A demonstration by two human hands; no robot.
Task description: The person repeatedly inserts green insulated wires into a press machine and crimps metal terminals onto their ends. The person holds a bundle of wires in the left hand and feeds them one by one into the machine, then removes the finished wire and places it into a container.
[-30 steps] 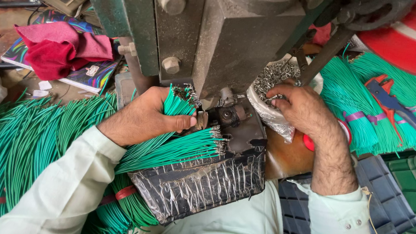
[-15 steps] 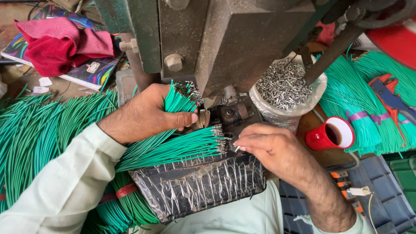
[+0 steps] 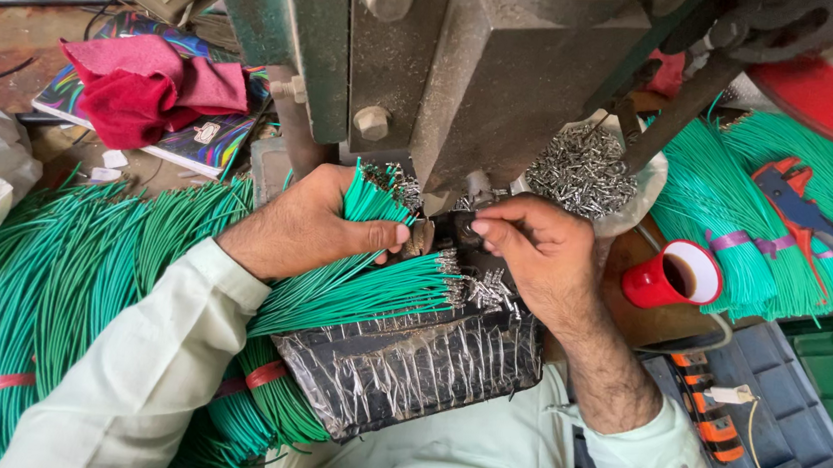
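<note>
Left hand (image 3: 312, 225) clamps a bunch of green wires (image 3: 369, 200) under the press (image 3: 470, 78). Right hand (image 3: 536, 249), fingertips pinched together, feeds one wire end at the die; next calls for steady seating.

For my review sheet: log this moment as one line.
left hand: grips bundle of green wires | right hand: fingertips at grey metal press | red cup: beside

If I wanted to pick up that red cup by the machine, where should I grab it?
Probably by the body of the red cup, coming from above and the right. It stands upright and open, with dark liquid inside, so it should stay level. I can't see a handle. The right hand and the machine crowd its left side, while the wire bundles to its right lie low.
</note>
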